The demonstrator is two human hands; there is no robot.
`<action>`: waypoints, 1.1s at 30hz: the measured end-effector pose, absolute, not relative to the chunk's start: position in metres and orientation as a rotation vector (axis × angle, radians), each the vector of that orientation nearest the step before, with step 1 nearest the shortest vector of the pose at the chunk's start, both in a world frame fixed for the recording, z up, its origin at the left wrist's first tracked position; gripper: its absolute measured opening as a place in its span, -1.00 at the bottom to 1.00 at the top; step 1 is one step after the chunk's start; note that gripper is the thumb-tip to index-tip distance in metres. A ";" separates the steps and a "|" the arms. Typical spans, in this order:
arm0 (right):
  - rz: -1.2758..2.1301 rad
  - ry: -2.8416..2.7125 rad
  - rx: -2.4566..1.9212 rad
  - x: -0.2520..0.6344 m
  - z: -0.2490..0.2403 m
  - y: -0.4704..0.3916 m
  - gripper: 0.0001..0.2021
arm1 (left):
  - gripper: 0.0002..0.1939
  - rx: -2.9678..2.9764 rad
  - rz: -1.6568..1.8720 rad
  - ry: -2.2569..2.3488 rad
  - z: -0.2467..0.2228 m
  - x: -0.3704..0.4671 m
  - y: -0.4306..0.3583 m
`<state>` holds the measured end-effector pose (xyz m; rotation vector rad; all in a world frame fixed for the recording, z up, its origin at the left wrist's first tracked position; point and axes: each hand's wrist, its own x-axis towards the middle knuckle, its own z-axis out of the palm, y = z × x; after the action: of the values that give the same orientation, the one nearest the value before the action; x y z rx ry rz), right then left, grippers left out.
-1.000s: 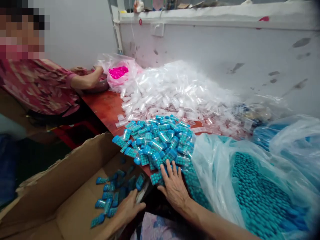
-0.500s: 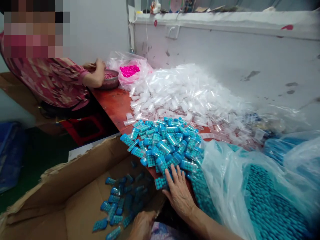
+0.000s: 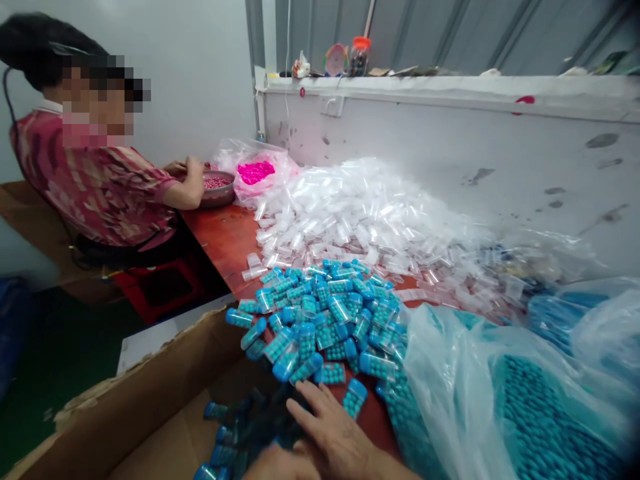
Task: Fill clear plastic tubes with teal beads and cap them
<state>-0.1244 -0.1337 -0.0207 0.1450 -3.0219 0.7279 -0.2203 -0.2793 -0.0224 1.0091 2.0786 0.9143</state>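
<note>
Person's R hand (image 3: 333,427) is at the red tabletop's (image 3: 215,233) near edge, fingers loosely spread, palm down, nothing seen gripped. Fingertips are right by the front of a pile of small see-through plastic bottles w/ blue caps & teal beads inside (image 3: 320,320); can't tell if they touch. One such bottle lies apart from the pile, just beside the R hand. L hand (image 3: 283,463) is blurred at bottom of view, overlapping the R; can't tell its finger state or if it holds anything.

More of the same bottles lie in a brown cardboard box w/ ragged rim (image 3: 145,407), below & left of the table edge, partly in shadow. To the R of the pile: a whitish see-through plastic bag (image 3: 440,373) w/ loose teal beads (image 3: 555,420). Behind the pile: a big heap of colourless plastic tubes (image 3: 360,213). Far L, a co-worker in a pink patterned shirt (image 3: 125,193) has both hands at a dark round bowl (image 3: 220,195) w/ pink beads, nr a pink plastic bag (image 3: 283,177).
</note>
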 end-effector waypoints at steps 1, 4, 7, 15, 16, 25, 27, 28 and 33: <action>0.694 -2.989 0.119 -0.125 -0.017 -0.129 -0.51 | -0.76 1.031 0.957 2.129 -0.013 -0.241 -0.275; 0.514 -2.858 -0.144 -0.123 -0.016 -0.113 -0.55 | -0.65 1.189 1.202 2.491 0.010 -0.316 -0.250; 0.335 -2.770 -0.447 -0.123 -0.031 -0.097 -0.49 | -0.54 1.404 1.316 2.624 0.011 -0.384 -0.210; 0.245 -2.866 -0.509 -0.140 -0.061 -0.091 -0.46 | -0.55 1.589 0.661 2.638 -0.032 -0.403 -0.153; 0.248 -2.864 -0.513 -0.142 -0.062 -0.094 -0.46 | -0.55 1.593 0.652 2.648 -0.036 -0.397 -0.157; 0.286 -2.785 -0.459 -0.147 -0.064 -0.106 -0.51 | -0.60 1.681 0.661 2.751 -0.057 -0.369 -0.213; 0.360 -2.790 -0.412 -0.147 -0.063 -0.115 -0.50 | -0.62 1.714 0.736 2.709 -0.059 -0.365 -0.228; 0.407 -2.798 -0.371 -0.149 -0.062 -0.123 -0.49 | -0.63 1.734 0.774 2.683 -0.060 -0.362 -0.237; 0.637 -2.747 -0.085 -0.163 -0.053 -0.166 -0.50 | -0.66 1.441 1.010 2.733 -0.069 -0.336 -0.297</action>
<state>-0.1629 -0.1661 -0.0534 -0.0850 -2.7467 0.6374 -0.3362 -0.2968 -0.0687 1.4409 2.7333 1.0103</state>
